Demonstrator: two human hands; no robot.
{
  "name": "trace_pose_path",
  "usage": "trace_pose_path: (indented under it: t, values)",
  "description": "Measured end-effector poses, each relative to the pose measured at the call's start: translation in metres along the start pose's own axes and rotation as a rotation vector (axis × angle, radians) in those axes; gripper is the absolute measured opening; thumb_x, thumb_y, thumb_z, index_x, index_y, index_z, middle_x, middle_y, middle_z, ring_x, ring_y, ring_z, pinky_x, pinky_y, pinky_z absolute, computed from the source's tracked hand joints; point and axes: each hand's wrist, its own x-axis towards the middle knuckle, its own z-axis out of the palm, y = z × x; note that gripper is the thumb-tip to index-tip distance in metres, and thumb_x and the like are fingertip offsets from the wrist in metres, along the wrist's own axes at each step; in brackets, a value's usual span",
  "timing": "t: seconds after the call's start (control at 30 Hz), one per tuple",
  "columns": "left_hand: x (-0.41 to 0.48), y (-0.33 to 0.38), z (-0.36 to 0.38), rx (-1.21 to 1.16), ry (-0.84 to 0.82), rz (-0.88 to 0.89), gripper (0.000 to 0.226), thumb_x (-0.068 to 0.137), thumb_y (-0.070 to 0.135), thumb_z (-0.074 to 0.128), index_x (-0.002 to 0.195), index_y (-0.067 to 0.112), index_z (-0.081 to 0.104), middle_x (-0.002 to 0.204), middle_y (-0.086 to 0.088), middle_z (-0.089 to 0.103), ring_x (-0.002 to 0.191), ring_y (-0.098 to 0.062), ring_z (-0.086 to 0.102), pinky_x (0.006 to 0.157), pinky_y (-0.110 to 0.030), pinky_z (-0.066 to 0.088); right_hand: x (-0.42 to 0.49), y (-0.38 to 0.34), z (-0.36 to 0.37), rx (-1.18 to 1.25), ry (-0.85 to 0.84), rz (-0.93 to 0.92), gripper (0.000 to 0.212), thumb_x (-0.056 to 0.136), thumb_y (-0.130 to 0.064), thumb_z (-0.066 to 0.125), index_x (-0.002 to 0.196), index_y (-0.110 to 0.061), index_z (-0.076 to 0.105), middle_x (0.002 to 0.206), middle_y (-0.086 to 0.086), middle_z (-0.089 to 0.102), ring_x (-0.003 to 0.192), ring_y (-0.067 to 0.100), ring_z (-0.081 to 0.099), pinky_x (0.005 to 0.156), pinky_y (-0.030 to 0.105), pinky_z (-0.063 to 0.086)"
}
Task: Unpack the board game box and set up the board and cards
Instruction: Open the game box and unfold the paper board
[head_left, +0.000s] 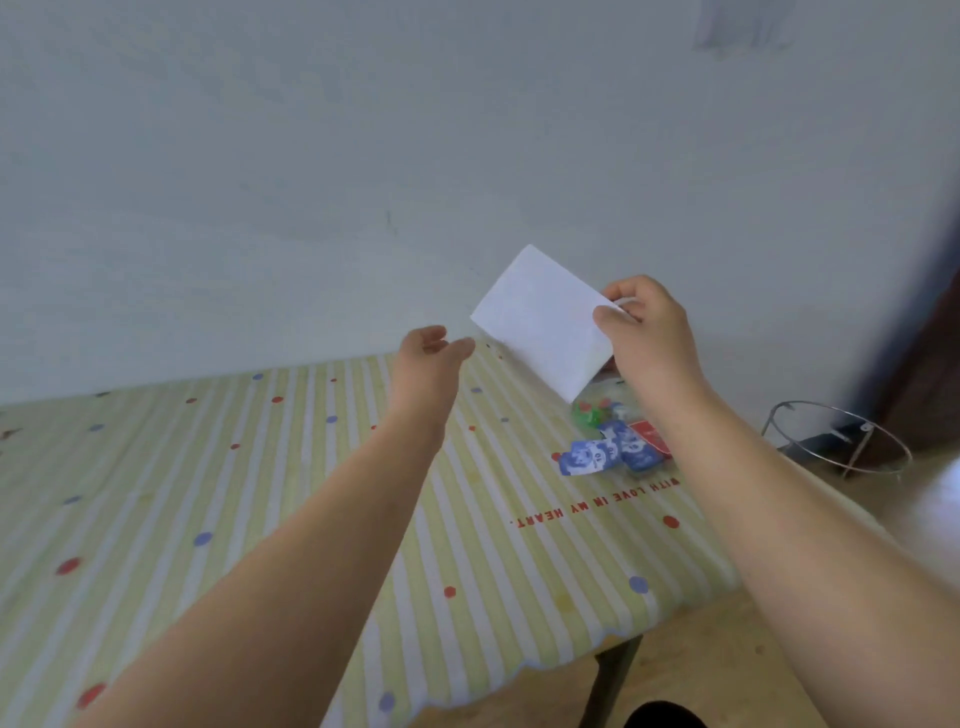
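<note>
My right hand (644, 322) holds a white folded sheet (540, 322) in the air above the far right part of the bench (260, 493). My thumb and fingers (608, 314) pinch its right corner. The sheet is tilted, with its long edges sloping down from far left to near right and its blank side towards me. I judge it to be the folded game board, though no print shows.

My left hand (431, 358) is raised just left of the sheet's free left corner, close to it but not touching. Its fingers (436, 335) are loosely spread and hold nothing. This is the nearer hand for taking that corner, and nothing lies between the two.

Below the sheet, on the striped and dotted cloth, sit a clear bag of green pieces (589, 413), some blue cards (592, 457) and a red pack (647, 436), clustered together. They would sit under the board if I opened it where it hangs, whereas the cloth to the left is free. A wire stand (836, 441) sits on the floor to the right.
</note>
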Motion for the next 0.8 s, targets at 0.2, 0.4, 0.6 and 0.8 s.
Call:
trace_pose_path:
  t: [0.2, 0.4, 0.6, 0.8]
  values:
    - [0.007, 0.018, -0.068, 0.117, -0.032, 0.098, 0.05, 0.09, 0.031, 0.063, 0.137, 0.023, 0.049, 0.13, 0.011, 0.051, 0.114, -0.004, 0.05, 0.094, -0.028, 0.036, -0.011, -0.027, 0.045, 0.067, -0.119, -0.044, 0.013, 0.083, -0.01, 0.054, 0.089, -0.021, 0.06, 0.088, 0.012, 0.067, 0.062, 0.023, 0.057, 0.054, 0.031, 0.047]
    - [0.004, 0.023, -0.105, 0.175, -0.034, 0.113, 0.013, 0.089, 0.022, 0.063, 0.095, 0.016, 0.072, 0.094, 0.0, 0.069, 0.085, -0.012, 0.061, 0.068, -0.016, 0.047, -0.023, -0.042, 0.077, 0.175, -0.269, -0.045, 0.016, 0.085, -0.006, 0.059, 0.085, -0.021, 0.065, 0.083, 0.007, 0.066, 0.07, 0.02, 0.059, 0.062, 0.03, 0.044]
    - [0.005, 0.014, -0.124, 0.124, -0.036, 0.055, 0.016, 0.082, 0.02, 0.069, 0.086, 0.006, 0.074, 0.082, -0.008, 0.069, 0.075, -0.023, 0.062, 0.078, -0.04, 0.054, -0.029, -0.032, 0.093, 0.138, -0.241, 0.043, 0.024, 0.089, -0.017, 0.062, 0.113, -0.018, 0.061, 0.098, 0.011, 0.065, 0.081, 0.025, 0.064, 0.079, 0.042, 0.054]
    - [0.001, 0.004, -0.126, 0.017, 0.153, -0.006, 0.008, 0.082, 0.01, 0.062, 0.082, 0.005, 0.069, 0.073, -0.005, 0.066, 0.062, -0.021, 0.059, 0.059, -0.026, 0.047, -0.037, -0.021, 0.098, -0.167, -0.201, -0.069, 0.031, 0.09, -0.023, 0.061, 0.12, -0.022, 0.056, 0.117, -0.001, 0.054, 0.093, 0.013, 0.055, 0.078, 0.024, 0.038]
